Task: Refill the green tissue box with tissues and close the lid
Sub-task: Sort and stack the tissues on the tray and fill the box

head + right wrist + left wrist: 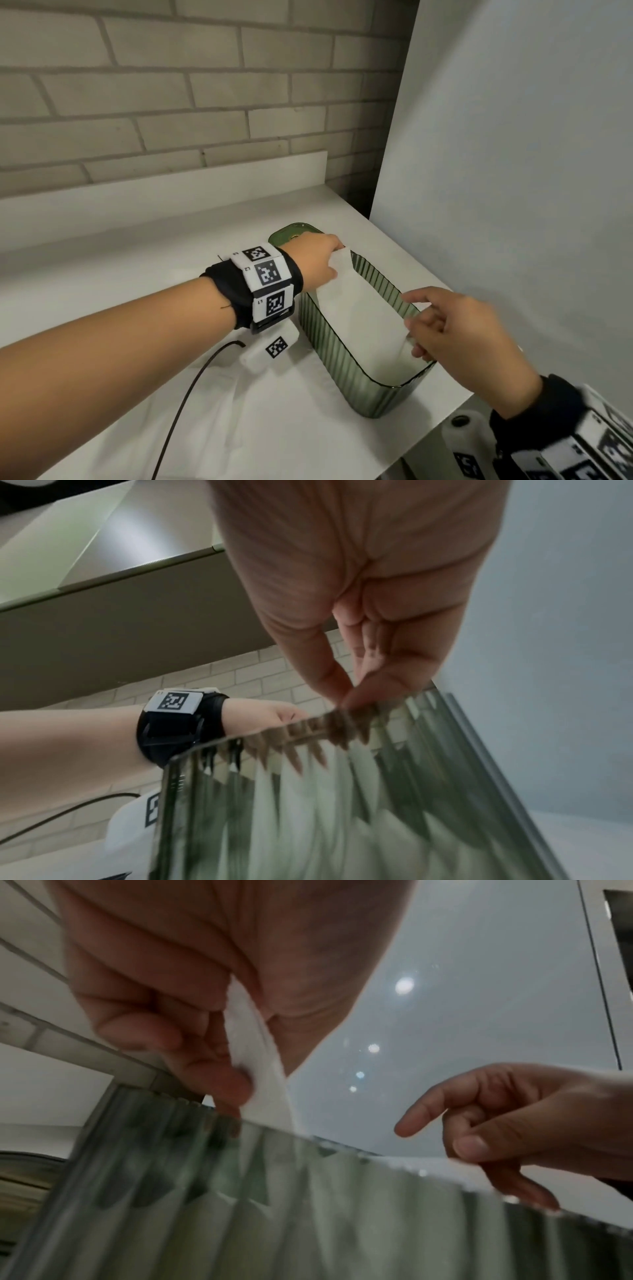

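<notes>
The green ribbed tissue box (329,353) stands open on the white counter, with a stack of white tissues (363,318) sloping down into it. My left hand (337,255) pinches the far end of the tissues over the box's far rim; the left wrist view shows the tissues (260,1053) between thumb and fingers of that hand (246,1074). My right hand (416,329) holds the near end at the right rim, its thumb and fingers closed together (346,699) just above the box wall (342,804). A green rounded piece (294,231), perhaps the lid, lies behind my left hand.
A crumpled white wrapper (239,411) lies on the counter left of the box, with a small white marked device (270,349) and a black cable (185,404). A tall white panel (513,171) stands close on the right. The counter's edge (452,414) runs just past the box.
</notes>
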`<state>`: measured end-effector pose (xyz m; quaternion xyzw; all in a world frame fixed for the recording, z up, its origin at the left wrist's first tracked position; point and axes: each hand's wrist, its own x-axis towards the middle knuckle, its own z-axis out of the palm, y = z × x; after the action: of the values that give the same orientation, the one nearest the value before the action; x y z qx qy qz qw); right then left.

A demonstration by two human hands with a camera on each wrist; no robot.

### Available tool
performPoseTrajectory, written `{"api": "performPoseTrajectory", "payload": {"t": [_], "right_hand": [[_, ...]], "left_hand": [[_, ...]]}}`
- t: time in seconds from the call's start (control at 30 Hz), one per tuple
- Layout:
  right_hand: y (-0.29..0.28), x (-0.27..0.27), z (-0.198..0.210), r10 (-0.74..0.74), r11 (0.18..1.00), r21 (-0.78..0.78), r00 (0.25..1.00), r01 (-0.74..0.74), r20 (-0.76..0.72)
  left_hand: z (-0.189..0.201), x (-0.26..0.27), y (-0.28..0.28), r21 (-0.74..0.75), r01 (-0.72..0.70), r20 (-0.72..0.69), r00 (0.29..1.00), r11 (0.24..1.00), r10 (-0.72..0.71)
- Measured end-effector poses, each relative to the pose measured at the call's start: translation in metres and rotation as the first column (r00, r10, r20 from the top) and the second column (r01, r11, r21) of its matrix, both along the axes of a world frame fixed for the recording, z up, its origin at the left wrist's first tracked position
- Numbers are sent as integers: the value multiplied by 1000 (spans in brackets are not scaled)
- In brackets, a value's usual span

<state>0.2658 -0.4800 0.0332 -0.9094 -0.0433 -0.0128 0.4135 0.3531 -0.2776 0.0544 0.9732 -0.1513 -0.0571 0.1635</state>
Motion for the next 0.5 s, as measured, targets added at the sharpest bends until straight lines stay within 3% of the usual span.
{"api": "performPoseTrajectory", "payload": {"t": [0.17,0.5], "right_hand": [[-1,-1,8,53,974,-223,999,-51,4],[-11,6,29,101,949,-290,989,-127,-104]], "left_hand": [[2,0,-3,89,13,-28,1000,996,-11],[12,1,-5,142,38,-104,994,989,-24]]}}
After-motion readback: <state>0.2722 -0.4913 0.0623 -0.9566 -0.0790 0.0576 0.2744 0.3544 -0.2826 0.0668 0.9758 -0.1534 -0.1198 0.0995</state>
